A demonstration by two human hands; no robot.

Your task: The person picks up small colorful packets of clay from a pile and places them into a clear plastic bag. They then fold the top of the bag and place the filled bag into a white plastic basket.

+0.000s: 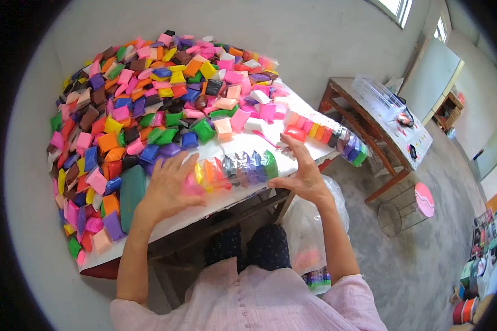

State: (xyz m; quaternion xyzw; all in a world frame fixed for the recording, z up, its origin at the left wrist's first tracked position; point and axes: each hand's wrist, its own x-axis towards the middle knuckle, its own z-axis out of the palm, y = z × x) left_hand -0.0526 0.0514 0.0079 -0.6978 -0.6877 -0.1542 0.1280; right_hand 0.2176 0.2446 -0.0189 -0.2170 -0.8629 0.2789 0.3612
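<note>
A row of small coloured packets, running from pink and yellow through red and black to green in shiny clear wrap, lies near the table's front edge between my two hands. My left hand is open at its pink end, fingers curved and apart, the thumb close along the near side. Beyond the green end, my right hand is open with thumb and fingers spread wide. Its fingertips are close to a red packet. A second wrapped row of packets lies at the table's right edge.
A big heap of loose coloured packets covers the back and left of the white table. A dark green block lies by my left wrist. Plastic bags hang below the edge. A side table and pink-topped stool stand right.
</note>
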